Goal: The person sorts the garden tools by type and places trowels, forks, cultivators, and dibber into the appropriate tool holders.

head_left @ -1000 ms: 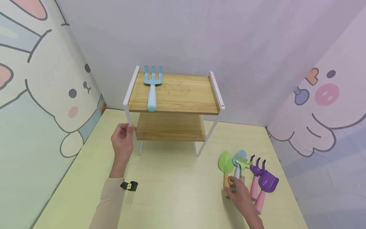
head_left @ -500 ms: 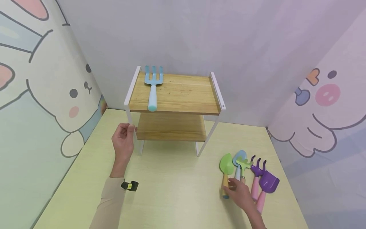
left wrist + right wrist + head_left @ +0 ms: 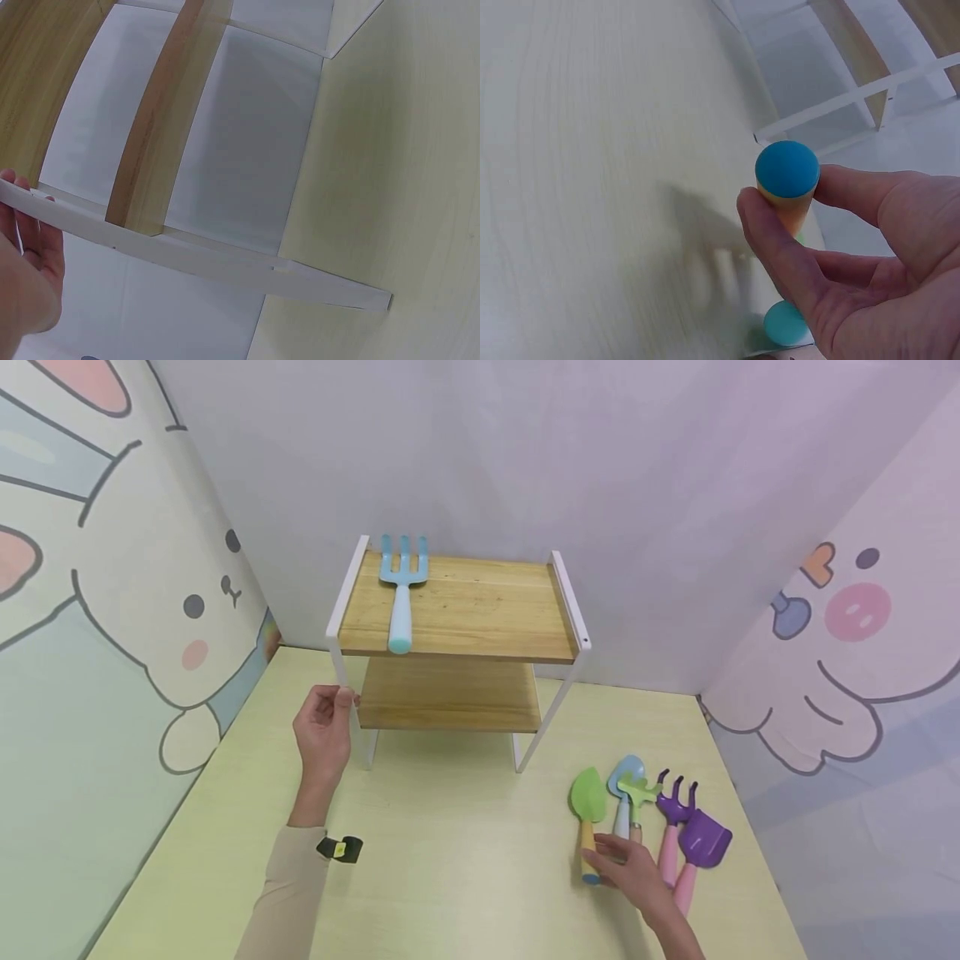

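A small green trowel [image 3: 588,795] with a yellow handle [image 3: 587,852] is pinched by my right hand [image 3: 630,872]. In the right wrist view, thumb and fingers of the right hand [image 3: 870,277] hold the handle near its blue end cap [image 3: 787,169]. My left hand [image 3: 324,731] grips the white left front leg of a two-tier wooden shelf [image 3: 487,610]; the left wrist view shows its fingers behind the white frame [image 3: 187,262]. On the top board, at the left, lies a light blue hand fork [image 3: 401,597].
Right of the trowel lie a blue trowel [image 3: 626,770], a light green rake [image 3: 640,790], a purple fork [image 3: 675,808] with a pink handle and a purple shovel [image 3: 705,837]. They lie close together on the pale table [image 3: 450,860]. Cartoon-printed walls [image 3: 480,452] enclose it.
My right hand has taken hold of the yellow handle and shifted the green trowel slightly left and toward me. The left hand stays on the shelf leg.
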{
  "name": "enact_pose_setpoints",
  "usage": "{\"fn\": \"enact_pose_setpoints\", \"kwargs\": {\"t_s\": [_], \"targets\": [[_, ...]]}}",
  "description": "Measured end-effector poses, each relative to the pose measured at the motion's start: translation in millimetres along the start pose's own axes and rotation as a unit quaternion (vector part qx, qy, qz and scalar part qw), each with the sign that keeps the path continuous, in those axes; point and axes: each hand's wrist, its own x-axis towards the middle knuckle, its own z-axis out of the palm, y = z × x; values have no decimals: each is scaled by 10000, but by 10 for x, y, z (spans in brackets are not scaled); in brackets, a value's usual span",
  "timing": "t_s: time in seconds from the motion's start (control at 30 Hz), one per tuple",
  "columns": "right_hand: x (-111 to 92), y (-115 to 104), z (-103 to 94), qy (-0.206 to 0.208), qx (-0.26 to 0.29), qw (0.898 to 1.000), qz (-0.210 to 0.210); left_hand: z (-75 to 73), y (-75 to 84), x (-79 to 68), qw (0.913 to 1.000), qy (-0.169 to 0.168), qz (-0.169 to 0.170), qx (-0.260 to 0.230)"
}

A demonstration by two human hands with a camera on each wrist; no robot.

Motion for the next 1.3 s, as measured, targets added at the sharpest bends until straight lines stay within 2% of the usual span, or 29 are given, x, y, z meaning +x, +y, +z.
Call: {"fn": "enact_pose_setpoints", "kwargs": {"t_s": [0.13, 0.6, 1.0, 1.3], "targets": [[-30, 12, 9, -92, 100, 9999, -26, -4, 0, -1, 10000, 22, -26, -69], [-148, -54, 67, 23, 351, 9993, -82, -9, 4, -4, 10000, -23, 30, -81], [-267, -219, 79, 123, 708, 9970, -274, 8, 23, -9, 10000, -27, -59, 11], [-382, -394, 116, 246, 641, 9963, -525, 4, 22, -7, 10000, 3, -31, 5]]}}
